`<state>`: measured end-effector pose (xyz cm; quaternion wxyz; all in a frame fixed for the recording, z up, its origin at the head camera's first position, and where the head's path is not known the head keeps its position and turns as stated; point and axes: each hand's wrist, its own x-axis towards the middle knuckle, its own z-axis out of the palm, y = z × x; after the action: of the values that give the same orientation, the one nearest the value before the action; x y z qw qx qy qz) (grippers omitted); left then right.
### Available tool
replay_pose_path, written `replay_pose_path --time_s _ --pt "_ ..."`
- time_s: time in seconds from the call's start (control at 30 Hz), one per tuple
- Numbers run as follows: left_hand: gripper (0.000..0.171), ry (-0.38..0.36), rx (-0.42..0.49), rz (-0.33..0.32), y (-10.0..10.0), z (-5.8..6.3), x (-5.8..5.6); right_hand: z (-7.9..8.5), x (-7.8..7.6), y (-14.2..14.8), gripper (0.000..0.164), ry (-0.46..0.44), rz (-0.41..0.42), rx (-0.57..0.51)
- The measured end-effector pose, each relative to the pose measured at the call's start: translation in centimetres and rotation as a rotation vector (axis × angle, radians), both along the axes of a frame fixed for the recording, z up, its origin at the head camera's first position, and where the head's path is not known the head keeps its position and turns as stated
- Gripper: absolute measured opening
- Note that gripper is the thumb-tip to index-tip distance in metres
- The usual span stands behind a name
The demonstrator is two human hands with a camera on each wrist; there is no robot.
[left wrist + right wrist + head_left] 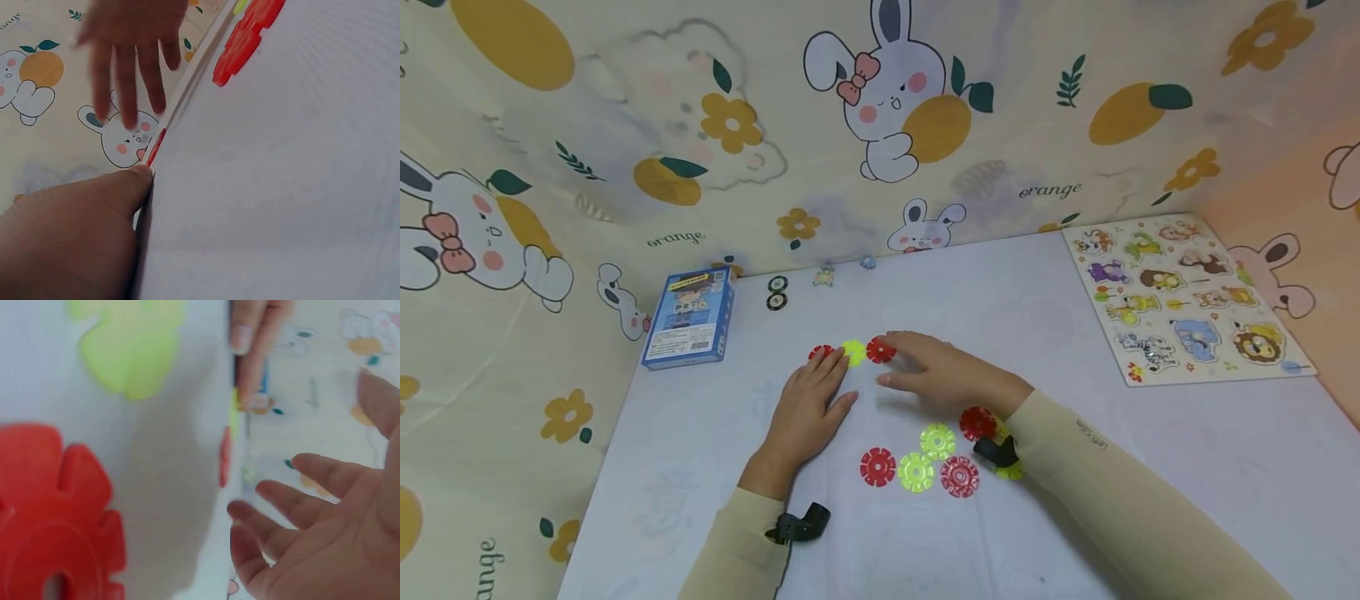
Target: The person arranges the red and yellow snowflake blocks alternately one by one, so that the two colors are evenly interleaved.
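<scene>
Three slotted plastic discs lie in a row on the white table: a red disc (821, 351), a yellow-green disc (853, 354) and another red disc (880, 350). My left hand (805, 408) rests its straight fingertips on the left red disc, partly covering it, and reaches the yellow-green one's edge. Beside the right red disc is my right hand (951, 371), its fingers spread and relaxed, holding nothing. In the right wrist view that right hand (325, 531) shows its palm with no disc in it. Whether a fingertip touches the red disc cannot be told.
Nearer me lie more loose discs, red (877, 467) and yellow-green (916, 472), some partly under my right sleeve. A blue box (688, 318) stands at the left, near two small black rings (777, 292). An animal puzzle board (1183, 300) lies at the right.
</scene>
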<state>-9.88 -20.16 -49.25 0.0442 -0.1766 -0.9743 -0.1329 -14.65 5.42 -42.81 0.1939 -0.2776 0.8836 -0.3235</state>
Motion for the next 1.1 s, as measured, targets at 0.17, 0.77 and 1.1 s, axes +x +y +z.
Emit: replay_pose_path --time_s 0.17,0.77,1.1 --pt "0.065 -0.008 0.001 0.004 0.0 0.1 -0.1 1.5 0.8 1.9 0.057 -0.113 -0.026 -0.311" --pt "0.064 0.009 0.018 -0.004 -0.1 0.0 0.1 -2.1 5.1 7.0 0.067 -0.226 0.003 -0.349" --pt "0.064 0.016 0.018 -0.005 -0.1 0.1 0.1 -2.8 6.3 5.8 0.024 0.047 0.078 -0.099"
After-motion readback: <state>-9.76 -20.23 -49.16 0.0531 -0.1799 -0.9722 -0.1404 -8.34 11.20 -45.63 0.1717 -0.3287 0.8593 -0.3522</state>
